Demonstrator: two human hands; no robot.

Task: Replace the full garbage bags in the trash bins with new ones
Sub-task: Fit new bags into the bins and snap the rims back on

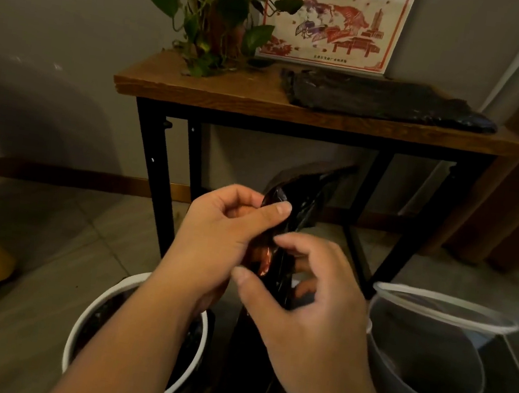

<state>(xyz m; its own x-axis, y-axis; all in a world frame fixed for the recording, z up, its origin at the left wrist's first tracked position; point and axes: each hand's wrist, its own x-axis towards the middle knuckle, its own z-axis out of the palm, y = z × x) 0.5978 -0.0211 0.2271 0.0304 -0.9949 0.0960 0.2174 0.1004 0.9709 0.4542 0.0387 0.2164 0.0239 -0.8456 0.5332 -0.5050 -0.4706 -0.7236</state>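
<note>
Opening a fresh black bag [304, 199]: left hand [216, 240] pinches its top edge between thumb and fingers, right hand [311, 322] grips the film just below, and the bag hangs between the two bins. Left bin [87, 312] looks dark-lined and right bin [427, 366] looks bare, so it probably goes there. Next: rub the layers apart, find the mouth, spread it over the rim.

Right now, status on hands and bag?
Left hand, right hand both pinching black bag, not yet spread. Grey bin shows no black liner. Path clear.
</note>
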